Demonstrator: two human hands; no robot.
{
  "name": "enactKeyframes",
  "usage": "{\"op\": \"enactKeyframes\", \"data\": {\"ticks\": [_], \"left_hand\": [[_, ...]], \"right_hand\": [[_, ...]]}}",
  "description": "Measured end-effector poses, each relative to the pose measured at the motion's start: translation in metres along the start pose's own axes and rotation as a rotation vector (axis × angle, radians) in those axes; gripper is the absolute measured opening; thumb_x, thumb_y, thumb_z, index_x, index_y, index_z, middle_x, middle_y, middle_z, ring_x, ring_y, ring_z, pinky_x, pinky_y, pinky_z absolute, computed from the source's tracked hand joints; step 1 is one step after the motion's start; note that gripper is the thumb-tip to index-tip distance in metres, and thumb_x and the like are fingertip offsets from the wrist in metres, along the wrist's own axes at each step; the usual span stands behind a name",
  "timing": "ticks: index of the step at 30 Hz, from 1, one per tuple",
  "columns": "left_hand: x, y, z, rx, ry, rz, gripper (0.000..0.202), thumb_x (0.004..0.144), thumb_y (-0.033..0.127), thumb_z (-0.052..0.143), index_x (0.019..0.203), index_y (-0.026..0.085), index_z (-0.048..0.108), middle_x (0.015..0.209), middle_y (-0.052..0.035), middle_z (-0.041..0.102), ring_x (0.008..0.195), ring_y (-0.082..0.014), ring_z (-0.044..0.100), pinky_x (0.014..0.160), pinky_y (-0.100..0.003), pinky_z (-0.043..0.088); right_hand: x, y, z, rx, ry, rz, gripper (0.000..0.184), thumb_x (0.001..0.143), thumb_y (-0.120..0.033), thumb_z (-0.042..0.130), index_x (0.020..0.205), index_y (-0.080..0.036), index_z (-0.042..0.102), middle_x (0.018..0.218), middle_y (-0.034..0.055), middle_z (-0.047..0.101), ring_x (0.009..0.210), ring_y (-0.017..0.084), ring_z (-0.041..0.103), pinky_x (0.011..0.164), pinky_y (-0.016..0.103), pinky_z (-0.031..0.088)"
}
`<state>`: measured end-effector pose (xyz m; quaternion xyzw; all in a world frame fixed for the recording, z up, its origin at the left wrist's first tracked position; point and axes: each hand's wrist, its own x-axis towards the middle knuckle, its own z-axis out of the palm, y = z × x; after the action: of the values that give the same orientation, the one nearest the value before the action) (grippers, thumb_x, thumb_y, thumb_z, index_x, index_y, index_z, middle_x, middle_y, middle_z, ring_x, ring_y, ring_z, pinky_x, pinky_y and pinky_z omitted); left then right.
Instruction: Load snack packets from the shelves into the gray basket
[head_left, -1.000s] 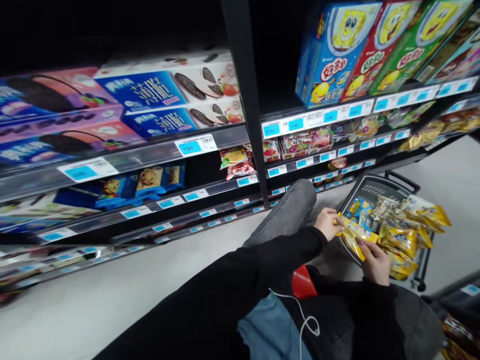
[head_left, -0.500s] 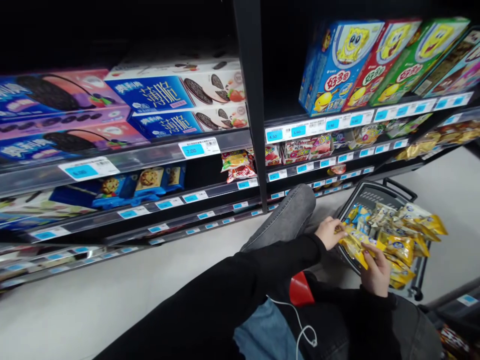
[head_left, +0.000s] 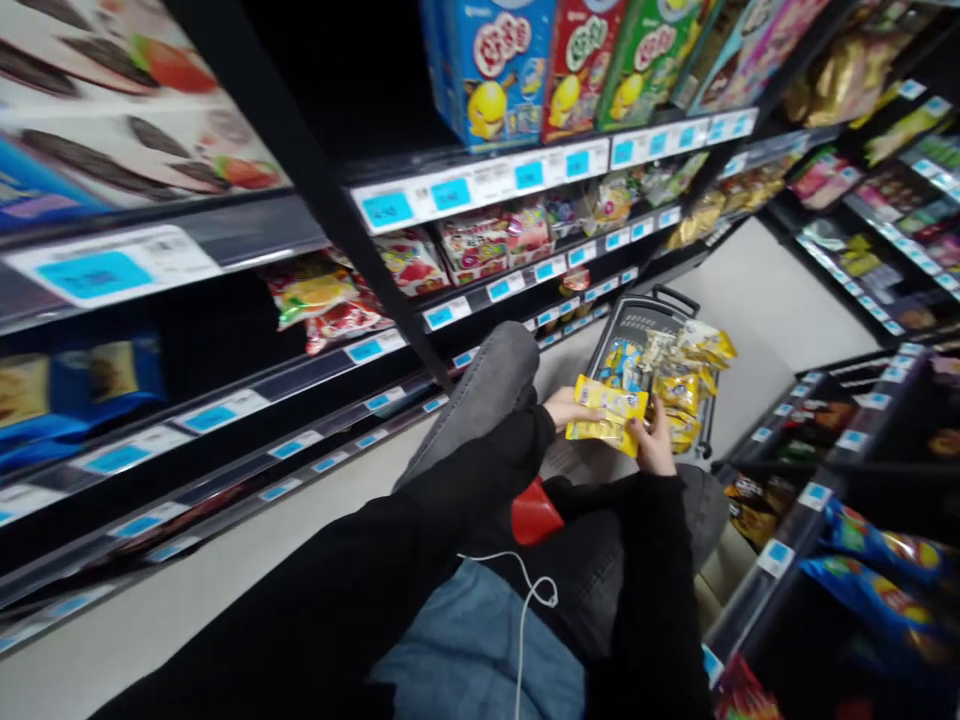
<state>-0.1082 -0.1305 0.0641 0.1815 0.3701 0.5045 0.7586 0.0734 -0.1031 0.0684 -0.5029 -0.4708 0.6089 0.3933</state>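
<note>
Between my two hands is a yellow snack packet (head_left: 609,402), held above the near end of the shopping basket with its printed side up. A second yellow layer shows just beneath it; whether that is another packet I cannot tell. My left hand (head_left: 564,408) grips the left end, fingers closed on it. At the right end, my right hand (head_left: 657,442) is closed on the packet's edge with the thumb on top. Beyond them the dark basket (head_left: 600,345) holds several yellow packets (head_left: 677,390), some blue ones (head_left: 622,362) and pale ones.
To the left runs a shelf with blue, red and green snack boxes (head_left: 501,75) and price tags. A lower shelf (head_left: 780,540) stands close on the right with bagged snacks (head_left: 885,590). My bent knee (head_left: 495,370) is beside the basket; a white cord (head_left: 525,590) hangs over my lap.
The view has swung right, so the right-hand shelf now shows. My hands have lifted the yellow packet away from the pile in the basket, towards me.
</note>
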Motion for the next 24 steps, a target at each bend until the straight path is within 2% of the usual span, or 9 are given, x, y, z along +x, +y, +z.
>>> {"op": "enactKeyframes", "data": {"ticks": [2, 4, 7, 10, 14, 17, 21, 24], "left_hand": [[0.004, -0.001, 0.0, 0.089, 0.065, 0.039, 0.05, 0.034, 0.012, 0.085, 0.081, 0.005, 0.068, 0.08, -0.0114, 0.071, 0.078, -0.024, 0.066, 0.086, -0.04, 0.048], [0.004, 0.001, 0.002, 0.079, 0.062, 0.029, 0.046, 0.038, 0.015, 0.085, 0.079, 0.005, 0.067, 0.078, -0.0125, 0.071, 0.078, -0.0249, 0.067, 0.085, -0.04, 0.049], [0.001, 0.005, 0.005, -0.029, -0.042, -0.039, 0.043, 0.047, 0.021, 0.083, 0.082, 0.004, 0.066, 0.083, -0.0162, 0.071, 0.079, -0.0254, 0.067, 0.083, -0.04, 0.049], [-0.001, 0.007, 0.005, -0.011, -0.131, -0.04, 0.046, 0.048, 0.02, 0.082, 0.087, 0.005, 0.064, 0.088, -0.0169, 0.07, 0.081, -0.0255, 0.067, 0.084, -0.04, 0.049], [0.004, 0.003, -0.002, 0.259, -0.172, 0.035, 0.055, 0.045, 0.022, 0.083, 0.094, 0.007, 0.062, 0.089, -0.0111, 0.071, 0.084, -0.0252, 0.066, 0.085, -0.04, 0.049], [0.009, 0.003, -0.008, 0.428, -0.179, 0.045, 0.059, 0.043, 0.024, 0.083, 0.096, 0.008, 0.061, 0.09, -0.0101, 0.071, 0.085, -0.0253, 0.066, 0.085, -0.041, 0.049], [0.005, 0.01, -0.005, 0.417, -0.173, 0.055, 0.064, 0.047, 0.028, 0.082, 0.102, 0.007, 0.058, 0.095, -0.0129, 0.069, 0.087, -0.0253, 0.065, 0.085, -0.041, 0.049], [-0.001, 0.017, 0.0, 0.341, -0.18, 0.022, 0.071, 0.047, 0.03, 0.082, 0.109, 0.008, 0.055, 0.097, -0.0145, 0.069, 0.088, -0.0263, 0.065, 0.083, -0.041, 0.05]], "right_hand": [[0.006, 0.005, -0.002, 0.021, -0.02, 0.026, 0.081, 0.055, -0.041, 0.074, 0.126, -0.019, 0.043, 0.095, 0.0078, 0.067, 0.076, 0.021, 0.065, 0.071, 0.035, 0.052], [0.009, 0.009, -0.003, 0.029, -0.043, 0.029, 0.071, 0.055, -0.04, 0.075, 0.118, -0.017, 0.051, 0.093, 0.0081, 0.068, 0.078, 0.022, 0.065, 0.072, 0.037, 0.052], [0.011, 0.01, -0.006, 0.05, -0.038, 0.019, 0.056, 0.055, -0.039, 0.075, 0.103, -0.016, 0.059, 0.09, 0.0081, 0.069, 0.079, 0.023, 0.065, 0.073, 0.038, 0.053], [0.013, 0.01, -0.007, 0.092, -0.006, -0.009, 0.047, 0.055, -0.039, 0.076, 0.093, -0.017, 0.061, 0.089, 0.0066, 0.069, 0.08, 0.022, 0.065, 0.076, 0.037, 0.052], [0.014, 0.01, -0.006, 0.115, -0.047, 0.05, 0.046, 0.042, -0.033, 0.082, 0.081, -0.016, 0.063, 0.08, 0.0042, 0.07, 0.075, 0.021, 0.065, 0.078, 0.036, 0.052], [0.013, 0.007, -0.003, 0.09, -0.058, 0.105, 0.046, 0.037, -0.031, 0.084, 0.074, -0.015, 0.063, 0.074, 0.0043, 0.07, 0.072, 0.022, 0.065, 0.076, 0.038, 0.052], [0.012, 0.002, 0.004, 0.099, 0.025, 0.094, 0.049, 0.033, -0.033, 0.084, 0.072, -0.015, 0.062, 0.073, 0.0049, 0.069, 0.074, 0.024, 0.065, 0.075, 0.039, 0.053], [0.011, 0.001, 0.008, 0.184, 0.023, 0.095, 0.052, 0.035, -0.039, 0.084, 0.076, -0.016, 0.062, 0.078, 0.006, 0.069, 0.079, 0.025, 0.065, 0.077, 0.04, 0.053]]}}
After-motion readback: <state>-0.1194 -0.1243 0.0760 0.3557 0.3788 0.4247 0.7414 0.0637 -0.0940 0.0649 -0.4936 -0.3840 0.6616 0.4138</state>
